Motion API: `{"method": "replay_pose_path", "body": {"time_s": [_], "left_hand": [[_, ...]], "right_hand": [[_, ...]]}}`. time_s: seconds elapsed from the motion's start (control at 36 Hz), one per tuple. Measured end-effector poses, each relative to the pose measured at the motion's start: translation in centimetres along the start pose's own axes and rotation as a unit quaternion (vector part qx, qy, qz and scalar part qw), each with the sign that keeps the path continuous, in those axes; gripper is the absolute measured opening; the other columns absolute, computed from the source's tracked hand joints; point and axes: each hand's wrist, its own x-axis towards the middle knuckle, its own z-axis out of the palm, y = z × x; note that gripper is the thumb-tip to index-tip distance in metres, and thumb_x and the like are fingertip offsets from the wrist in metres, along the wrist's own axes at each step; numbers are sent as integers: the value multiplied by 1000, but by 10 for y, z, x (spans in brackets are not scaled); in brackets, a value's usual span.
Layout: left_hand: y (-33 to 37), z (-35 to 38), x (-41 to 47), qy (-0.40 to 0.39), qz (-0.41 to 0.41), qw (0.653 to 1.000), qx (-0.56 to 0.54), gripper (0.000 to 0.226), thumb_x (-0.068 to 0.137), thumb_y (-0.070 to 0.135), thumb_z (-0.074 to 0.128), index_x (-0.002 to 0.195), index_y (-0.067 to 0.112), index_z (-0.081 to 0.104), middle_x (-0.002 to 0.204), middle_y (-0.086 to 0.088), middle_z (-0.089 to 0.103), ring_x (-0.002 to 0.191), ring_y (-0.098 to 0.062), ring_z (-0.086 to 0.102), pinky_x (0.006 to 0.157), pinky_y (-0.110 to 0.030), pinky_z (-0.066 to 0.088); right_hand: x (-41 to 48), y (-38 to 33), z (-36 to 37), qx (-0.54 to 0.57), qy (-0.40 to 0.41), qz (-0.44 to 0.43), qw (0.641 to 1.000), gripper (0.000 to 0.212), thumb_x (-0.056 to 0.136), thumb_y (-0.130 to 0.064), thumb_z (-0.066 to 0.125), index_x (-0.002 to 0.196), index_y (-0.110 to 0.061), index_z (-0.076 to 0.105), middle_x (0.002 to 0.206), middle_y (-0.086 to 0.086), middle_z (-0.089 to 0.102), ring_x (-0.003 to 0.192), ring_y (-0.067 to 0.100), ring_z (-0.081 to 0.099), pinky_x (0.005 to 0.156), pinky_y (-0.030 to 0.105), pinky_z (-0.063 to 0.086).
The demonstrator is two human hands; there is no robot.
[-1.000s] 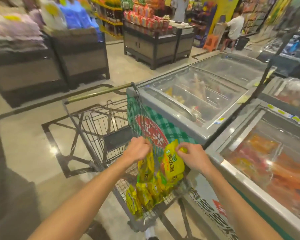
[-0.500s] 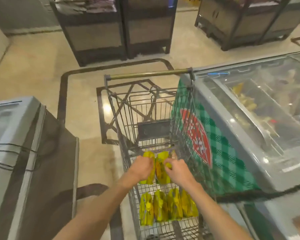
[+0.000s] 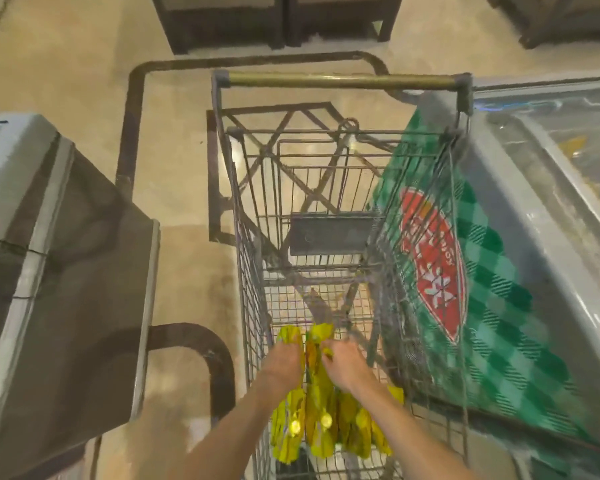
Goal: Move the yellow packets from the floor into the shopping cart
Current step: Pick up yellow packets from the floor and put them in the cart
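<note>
A grey wire shopping cart [image 3: 250, 237] with a brass handle bar stands in front of me. Several yellow packets [image 3: 323, 431] lie in a row on its wire floor at the near end. Both hands reach down inside the basket. My left hand [image 3: 284, 362] is closed on one yellow packet [image 3: 288, 336], held upright. My right hand [image 3: 343, 365] grips a second yellow packet [image 3: 317, 341] right beside it. The two held packets touch each other just above the row.
A chest freezer [image 3: 534, 209] with a green checked side panel presses against the cart's right side. A grey cabinet [image 3: 59, 271] stands to the left across a strip of beige floor. Dark display stands [image 3: 274, 19] sit beyond the handle.
My view has tilted further down onto the cart. Both hands have carried the two packets from above the cart's rim down into the basket, close over the row.
</note>
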Motion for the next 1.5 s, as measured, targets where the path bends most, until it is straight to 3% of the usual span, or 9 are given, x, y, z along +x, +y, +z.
{"method": "replay_pose_path", "body": {"time_s": [0.22, 0.47, 0.58, 0.67, 0.83, 1.0, 1.14, 1.25, 1.5], "left_hand": [[-5, 15, 21, -17, -43, 998, -32, 33, 98, 0, 41, 125, 2, 59, 127, -18, 62, 120, -33, 59, 97, -37, 47], [-3, -2, 21, -33, -19, 999, -16, 41, 98, -1, 41, 138, 7, 48, 132, -20, 56, 120, -35, 58, 97, -41, 48], [-8, -30, 9, 23, 0, 999, -30, 61, 96, 2, 42, 152, 21, 28, 141, -17, 46, 121, -35, 57, 94, -43, 51], [-10, -72, -6, 83, 32, 994, -56, 57, 96, 9, 40, 151, 22, 30, 136, -13, 51, 116, -31, 59, 93, -43, 53], [-6, -151, -56, 152, 75, 980, -105, 44, 99, 19, 43, 144, 19, 41, 131, -10, 60, 103, -23, 65, 83, -33, 54], [3, -197, -114, 196, 133, 967, -100, 44, 98, 19, 48, 141, 17, 46, 127, -8, 63, 109, -24, 64, 93, -35, 51], [12, -228, -161, 196, 174, 965, -25, 47, 97, 22, 50, 143, 20, 45, 134, -5, 59, 116, -23, 59, 96, -33, 47], [16, -250, -196, 227, 185, 956, 12, 44, 95, 29, 49, 139, 26, 47, 130, -4, 61, 114, -24, 60, 95, -44, 52], [5, -259, -241, 252, 211, 942, 74, 44, 97, 26, 45, 141, 22, 46, 135, -5, 60, 122, -25, 57, 98, -45, 50]], "right_hand": [[31, 9, 34, 0, -36, 17, 999, 36, 95, -31, 47, 130, -28, 55, 132, 11, 56, 113, 28, 59, 99, 36, 46], [31, 5, 16, -2, -53, -14, 999, 40, 98, -27, 44, 138, -28, 45, 121, 14, 62, 83, 24, 67, 69, 31, 52], [15, -3, -17, -27, -31, -25, 999, 43, 99, -26, 44, 142, -25, 41, 124, 12, 61, 83, 19, 67, 74, 32, 54], [2, -11, -53, -14, 2, -47, 999, 34, 98, -21, 45, 132, -21, 50, 99, 6, 67, 71, 13, 66, 61, 25, 52], [-41, -36, -126, -9, 99, -98, 990, 18, 98, -21, 41, 110, -19, 55, 84, 1, 68, 66, 12, 67, 67, 35, 60], [-90, -64, -175, -53, 157, -143, 976, 36, 99, -25, 39, 133, -17, 50, 109, 9, 68, 77, 17, 63, 70, 29, 52], [-134, -84, -207, -77, 190, -181, 962, 36, 100, -28, 42, 134, -18, 50, 128, 3, 62, 107, 14, 63, 93, 31, 53], [-169, -98, -223, -80, 212, -209, 951, 37, 100, -31, 42, 134, -21, 50, 127, -1, 62, 107, 10, 62, 88, 19, 46], [-223, -120, -211, -46, 236, -193, 951, 35, 100, -30, 44, 133, -22, 50, 109, -1, 68, 99, 24, 68, 79, 31, 57]]}}
